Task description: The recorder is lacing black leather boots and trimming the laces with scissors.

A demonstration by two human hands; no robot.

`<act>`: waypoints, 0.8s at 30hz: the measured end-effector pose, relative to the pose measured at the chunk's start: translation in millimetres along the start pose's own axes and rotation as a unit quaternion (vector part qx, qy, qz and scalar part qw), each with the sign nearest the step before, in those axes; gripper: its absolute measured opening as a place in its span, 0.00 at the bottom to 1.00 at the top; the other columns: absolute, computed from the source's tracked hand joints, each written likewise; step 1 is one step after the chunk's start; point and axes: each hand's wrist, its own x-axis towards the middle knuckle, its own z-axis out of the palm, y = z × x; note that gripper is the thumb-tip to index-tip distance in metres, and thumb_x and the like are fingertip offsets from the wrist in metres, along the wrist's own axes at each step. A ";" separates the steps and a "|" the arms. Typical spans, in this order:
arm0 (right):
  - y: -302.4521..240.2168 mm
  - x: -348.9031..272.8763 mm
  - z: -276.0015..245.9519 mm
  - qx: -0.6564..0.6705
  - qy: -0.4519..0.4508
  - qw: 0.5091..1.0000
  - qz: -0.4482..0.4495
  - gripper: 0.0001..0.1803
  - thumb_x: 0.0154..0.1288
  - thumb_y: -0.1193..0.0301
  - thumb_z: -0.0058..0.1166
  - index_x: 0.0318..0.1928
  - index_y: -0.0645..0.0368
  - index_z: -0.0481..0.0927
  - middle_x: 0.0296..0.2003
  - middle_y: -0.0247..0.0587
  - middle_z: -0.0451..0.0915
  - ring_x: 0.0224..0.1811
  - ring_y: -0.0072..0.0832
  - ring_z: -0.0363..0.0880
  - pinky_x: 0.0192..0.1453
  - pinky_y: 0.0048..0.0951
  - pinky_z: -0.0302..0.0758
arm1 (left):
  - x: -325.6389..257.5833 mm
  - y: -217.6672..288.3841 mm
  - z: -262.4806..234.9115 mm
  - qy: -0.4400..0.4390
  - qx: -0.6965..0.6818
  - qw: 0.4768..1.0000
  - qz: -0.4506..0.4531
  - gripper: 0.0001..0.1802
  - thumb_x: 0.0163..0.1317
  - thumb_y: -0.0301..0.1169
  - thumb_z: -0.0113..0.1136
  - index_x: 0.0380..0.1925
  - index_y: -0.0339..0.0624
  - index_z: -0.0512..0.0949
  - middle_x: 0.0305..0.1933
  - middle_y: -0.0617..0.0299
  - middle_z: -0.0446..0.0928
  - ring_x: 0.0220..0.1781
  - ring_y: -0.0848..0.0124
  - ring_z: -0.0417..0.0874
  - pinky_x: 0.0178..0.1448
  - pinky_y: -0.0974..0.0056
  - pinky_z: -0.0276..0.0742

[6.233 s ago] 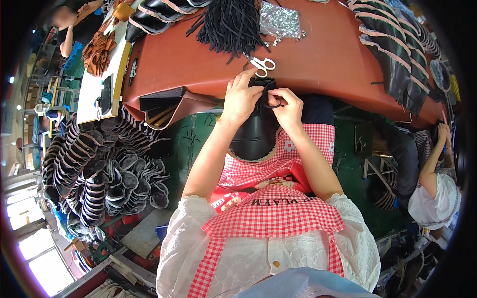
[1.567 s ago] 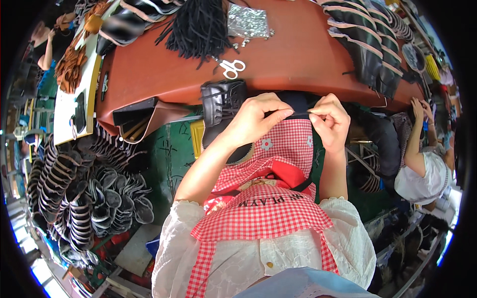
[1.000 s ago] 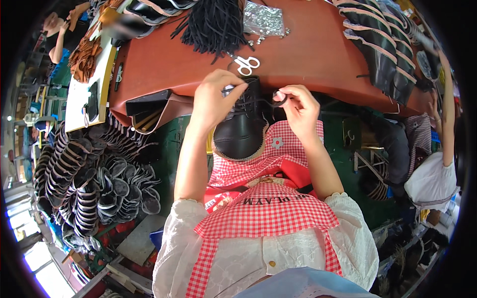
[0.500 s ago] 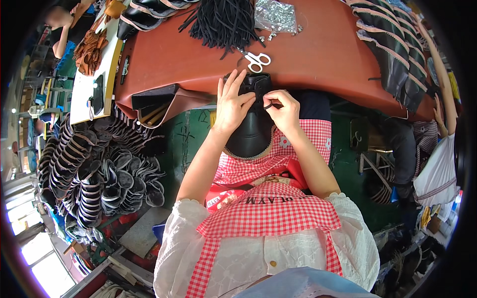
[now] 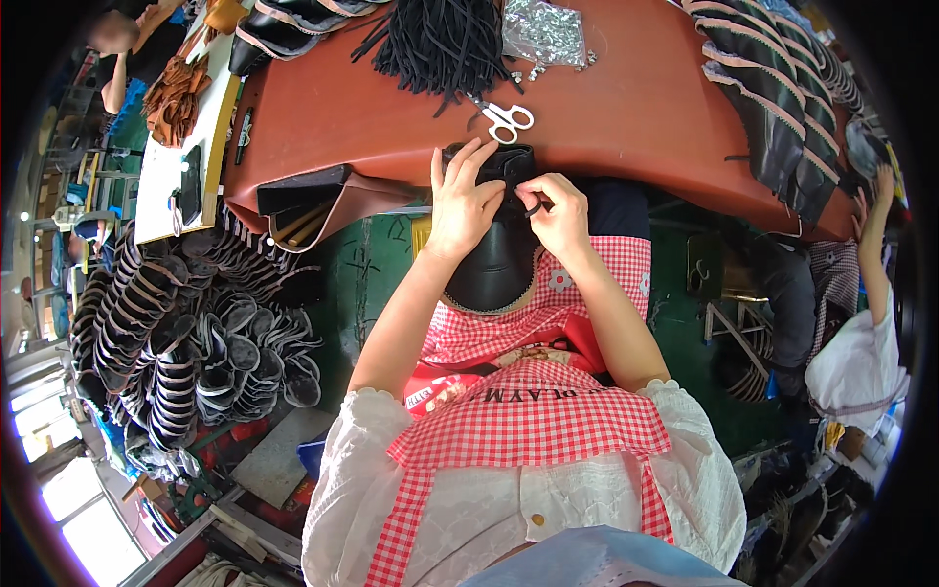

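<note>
A black leather shoe upper (image 5: 494,269) lies over my lap at the table's edge, its rounded toe end toward me. My left hand (image 5: 465,203) grips its left side, thumb and forefinger pinched near the middle opening and the other fingers stretched up along the leather. In my right hand (image 5: 558,213), thumb and forefinger pinch a short black lace (image 5: 534,208) close to the upper's right side. My fingers hide where the lace meets the leather. White-handled scissors (image 5: 508,124) lie on the table just beyond the upper.
The table has a reddish-brown cover (image 5: 342,108). On it lie a bundle of black laces (image 5: 430,49), a plastic bag of small metal pieces (image 5: 544,34) and stacked black uppers (image 5: 768,108). More uppers (image 5: 176,323) are heaped at left. A co-worker's hand (image 5: 880,191) shows at far right.
My right hand has shifted very slightly, still pinching the lace; my left hand stays nearly in place. At far right, the co-worker's arm has drawn back.
</note>
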 end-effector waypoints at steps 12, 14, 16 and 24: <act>3.0 0.4 -28.2 0.066 -0.022 0.997 0.026 0.07 0.58 0.79 0.59 0.38 0.62 0.80 0.40 0.38 0.81 0.43 0.29 0.81 0.41 0.25 0.81 | -18.7 -21.4 -64.8 0.085 0.026 0.992 -0.086 0.06 0.38 0.25 0.66 0.20 0.47 0.80 0.51 0.64 0.78 0.63 0.59 0.71 0.72 0.45 0.52; -0.9 2.9 -28.6 0.052 -0.055 0.997 0.009 0.08 0.56 0.80 0.60 0.38 0.61 0.80 0.42 0.38 0.81 0.45 0.29 0.80 0.42 0.25 0.81 | -34.2 -42.9 -95.7 0.166 0.010 0.978 -0.126 0.06 0.40 0.23 0.65 0.21 0.46 0.80 0.51 0.62 0.78 0.62 0.59 0.72 0.68 0.51 0.62; -6.4 8.3 -23.8 0.120 -0.030 0.992 0.024 0.10 0.54 0.81 0.61 0.39 0.61 0.81 0.42 0.38 0.81 0.46 0.29 0.79 0.41 0.24 0.82 | -48.6 -60.6 -125.8 0.269 -0.014 0.933 -0.238 0.06 0.43 0.21 0.64 0.22 0.44 0.80 0.51 0.61 0.78 0.60 0.59 0.73 0.62 0.56 0.69; -82.6 41.1 39.9 0.096 -0.133 0.976 -0.140 0.08 0.58 0.75 0.61 0.38 0.61 0.81 0.36 0.43 0.80 0.41 0.38 0.79 0.46 0.33 0.75 | -50.6 -23.7 -132.9 0.242 -0.096 0.949 -0.179 0.04 0.47 0.21 0.64 0.25 0.39 0.80 0.47 0.57 0.79 0.56 0.61 0.76 0.62 0.58 0.70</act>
